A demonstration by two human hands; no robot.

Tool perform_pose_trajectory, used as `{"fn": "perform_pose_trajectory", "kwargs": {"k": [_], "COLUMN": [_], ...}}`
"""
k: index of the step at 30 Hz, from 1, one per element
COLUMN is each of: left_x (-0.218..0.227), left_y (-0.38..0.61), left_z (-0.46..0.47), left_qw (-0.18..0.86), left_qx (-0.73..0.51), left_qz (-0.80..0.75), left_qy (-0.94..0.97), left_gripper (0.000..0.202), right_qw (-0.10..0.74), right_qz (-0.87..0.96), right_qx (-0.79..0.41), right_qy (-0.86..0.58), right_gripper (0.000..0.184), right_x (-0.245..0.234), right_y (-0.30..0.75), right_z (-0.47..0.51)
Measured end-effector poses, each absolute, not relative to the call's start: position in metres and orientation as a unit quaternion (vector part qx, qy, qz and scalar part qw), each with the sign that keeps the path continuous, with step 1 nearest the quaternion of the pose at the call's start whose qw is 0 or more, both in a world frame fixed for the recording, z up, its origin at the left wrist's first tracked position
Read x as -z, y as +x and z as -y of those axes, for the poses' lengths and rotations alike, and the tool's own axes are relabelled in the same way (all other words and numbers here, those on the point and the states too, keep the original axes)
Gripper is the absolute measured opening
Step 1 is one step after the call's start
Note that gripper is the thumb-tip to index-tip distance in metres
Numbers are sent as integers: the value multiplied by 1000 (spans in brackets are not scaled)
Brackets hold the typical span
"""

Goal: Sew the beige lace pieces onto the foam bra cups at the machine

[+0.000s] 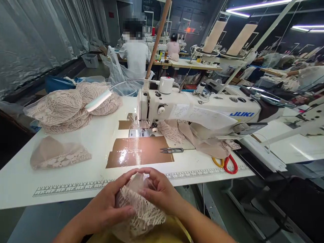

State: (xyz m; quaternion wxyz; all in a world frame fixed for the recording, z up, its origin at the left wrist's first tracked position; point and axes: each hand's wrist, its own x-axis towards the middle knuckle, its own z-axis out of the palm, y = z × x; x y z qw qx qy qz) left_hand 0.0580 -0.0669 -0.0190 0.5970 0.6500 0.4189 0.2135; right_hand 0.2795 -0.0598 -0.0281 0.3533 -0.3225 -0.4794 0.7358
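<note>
**Head view: both our hands closed on a lace piece at the table edge**

Our left hand (106, 206) curls around the lace piece (141, 212) from the side, thumb lying across its open-weave front and fingers tucked behind. Our right hand (159, 192) comes over the top, fingers bent and pinching the smoother, sheer upper part. The two hands nearly meet, and neither is spread. The piece sits just in front of the near edge of the white table (83, 141), above a yellow cloth (164, 234) in our lap. It is pale beige, netted and soft, and rounded like a cup.

On the table, a glossy brown sheet (141, 150) lies under the needle of the white sewing machine (192, 108). Small metal snips (171, 150) rest beside that sheet, and scissors (229, 163) with red and yellow handles lie further right. A heap of the same beige lace (73, 106) rises at the far left, with a flatter lace bundle (57, 153) nearer us.
</note>
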Motion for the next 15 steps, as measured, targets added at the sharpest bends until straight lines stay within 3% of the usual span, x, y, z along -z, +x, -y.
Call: {"fn": "perform_pose_trajectory", "kwargs": {"k": [3,8,12,15], "left_x": [18,4,0,3], "left_y": [53,65,74,74], "left_z": [65,48,34,30], "left_qw": [550,487,576,580], "left_qx": [-192,-230,-264,-254], "left_qz": [-448,-411,-332,-337], "left_qy": [679,736,699,696], "left_gripper": [74,23,36,40], "right_qw": [382,387,391,384], "right_qz": [531,660,676,665], "right_qx": [-652,-523,-511,-512], "right_qy": [-384,-376,-359,-384], "right_gripper": [62,39,32,28], "right_x": [33,35,29,30], "right_y": [286,283,282,286], "right_z": [53,43,35,30]}}
